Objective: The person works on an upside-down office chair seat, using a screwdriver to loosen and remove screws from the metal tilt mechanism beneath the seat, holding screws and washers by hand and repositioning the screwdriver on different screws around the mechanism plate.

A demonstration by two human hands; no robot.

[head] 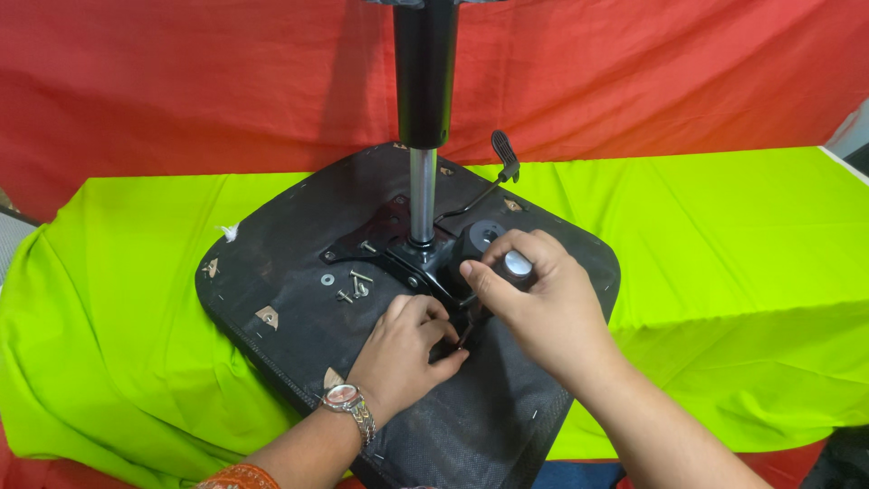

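Gripping metal-capped tool (pixel 516 265) w/ right hand (pixel 543 312), left hand (pixel 407 349) on black mesh seat underside (pixel 272 272)

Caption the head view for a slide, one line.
Two hands, left and right, drive a screwdriver at the black mounting plate of an upturned chair seat, loose screws beside.

A red cloth (pixel 181 81) hangs as a backdrop across the far side, creased and evenly lit. A bright lime-green cloth (pixel 724 235) covers the desk, drooping in folds at left and near edges. A pale wall strip (pixel 855 127) shows far right.
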